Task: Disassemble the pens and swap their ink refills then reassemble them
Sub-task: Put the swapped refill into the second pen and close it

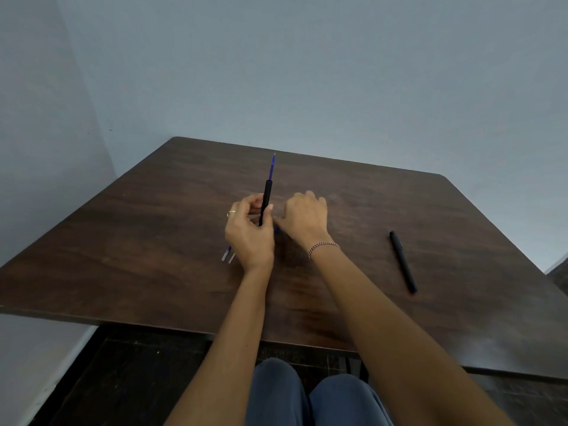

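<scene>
Dark wood-grain covers the desk (153, 241), which fills the middle of the view below a pale blue wall. Near the desk's centre the left hand (249, 232) is closed around a black pen barrel (266, 202), thumb and fingers pinching its lower part and holding it almost upright. A blue ink refill (272, 166) sticks out of the barrel's top, its fine tip pointing toward the desk's far edge. The right hand (302, 218) is just beside the left, knuckles up and fingers curled down toward the desk; whether it grips anything cannot be told. Two more refills (227, 253), with clear ends, lie on the desk partly hidden under the left hand. Well apart, toward the desk's right side, lies a black capped pen (403, 261), untouched and slanted.
</scene>
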Tool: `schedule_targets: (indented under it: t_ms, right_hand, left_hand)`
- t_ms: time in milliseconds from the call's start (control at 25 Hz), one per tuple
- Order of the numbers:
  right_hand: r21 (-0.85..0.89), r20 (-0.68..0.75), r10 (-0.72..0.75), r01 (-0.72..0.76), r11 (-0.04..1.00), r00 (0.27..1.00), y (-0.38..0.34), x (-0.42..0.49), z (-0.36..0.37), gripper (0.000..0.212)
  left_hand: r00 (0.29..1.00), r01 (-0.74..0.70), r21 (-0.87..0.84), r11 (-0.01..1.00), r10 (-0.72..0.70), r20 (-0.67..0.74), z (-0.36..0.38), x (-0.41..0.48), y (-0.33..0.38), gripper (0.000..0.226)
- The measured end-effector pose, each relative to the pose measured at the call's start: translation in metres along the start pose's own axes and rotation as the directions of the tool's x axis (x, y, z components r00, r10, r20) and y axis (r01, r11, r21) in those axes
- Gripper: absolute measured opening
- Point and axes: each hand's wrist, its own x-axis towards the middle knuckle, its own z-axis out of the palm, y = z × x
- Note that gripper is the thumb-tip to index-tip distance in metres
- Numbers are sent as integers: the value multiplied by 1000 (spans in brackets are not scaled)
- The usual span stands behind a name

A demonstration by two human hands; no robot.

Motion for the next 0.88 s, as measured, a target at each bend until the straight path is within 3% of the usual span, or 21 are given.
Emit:
schedule_targets:
  t_ms: [400, 560, 640, 720, 800, 880]
  right_hand:
    - [71, 99, 70, -77, 995, 993, -17, -7, -12, 18]
    - [278, 189, 188, -236, 931, 964, -3, -11, -17, 40]
    - [583, 231, 273, -358, 729, 934, 19, -15, -19, 44]
    - [820, 313, 341, -434, 374, 886, 42, -23, -18, 35]
    - [889, 396, 369, -452, 75, 841, 61, -31, -13, 27]
    - [906, 416, 376, -414, -91, 828, 74, -36, -7, 21]
  left_hand:
    - [1000, 26, -42, 999, -27, -4, -2, -2, 4, 22]
    - [999, 36, -57, 998, -36, -6, -1, -2, 5, 21]
    - [999, 33, -55, 998, -33, 10, 0, -2, 5, 21]
    - [999, 23, -31, 999, -21, 46, 1, -4, 7, 21]
    - [995, 4, -10, 1000, -3, 98, 2, -7, 9, 21]
    - [988, -21, -5, 1000, 21, 155, 4, -9, 11, 20]
